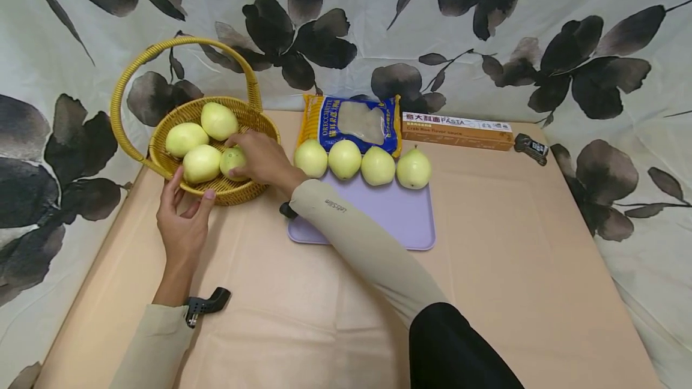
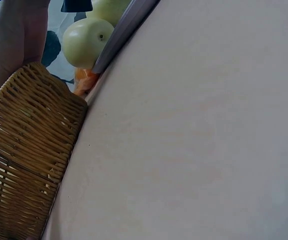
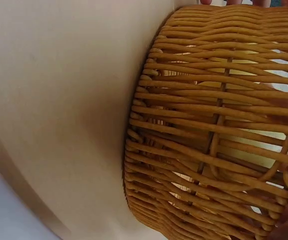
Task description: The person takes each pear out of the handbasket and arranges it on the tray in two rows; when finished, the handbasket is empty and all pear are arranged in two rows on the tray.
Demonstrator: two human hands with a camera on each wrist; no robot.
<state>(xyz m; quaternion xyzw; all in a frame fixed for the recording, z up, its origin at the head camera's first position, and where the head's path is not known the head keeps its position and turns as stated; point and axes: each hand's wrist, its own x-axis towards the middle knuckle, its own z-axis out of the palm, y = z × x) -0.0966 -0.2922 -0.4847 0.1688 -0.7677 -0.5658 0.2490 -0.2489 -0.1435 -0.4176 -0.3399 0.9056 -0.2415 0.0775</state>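
Observation:
A yellow wicker basket [image 1: 238, 196] with a tall arched handle stands at the table's left, several pale green pears [image 1: 202, 163] inside it. My right hand [image 1: 265, 158] reaches over the rim and grips the pear [image 1: 232, 162] at the basket's right side, its fingers covering part of it. At the front left of the basket, my left hand [image 1: 184, 221] holds the wicker wall, with thumb and fingers spread along it. In the right wrist view, the woven wall [image 3: 214, 120] fills much of the picture, and pears show faintly through the gaps.
A lilac tray [image 1: 378, 215] lies right of the basket, with several pears [image 1: 346, 159] in a row along its far edge. Behind them are a blue and yellow pasta bag [image 1: 351, 122], a long pasta box [image 1: 456, 132] and a small black packet [image 1: 531, 149]. Floral cloth [image 1: 335, 29] hangs behind.

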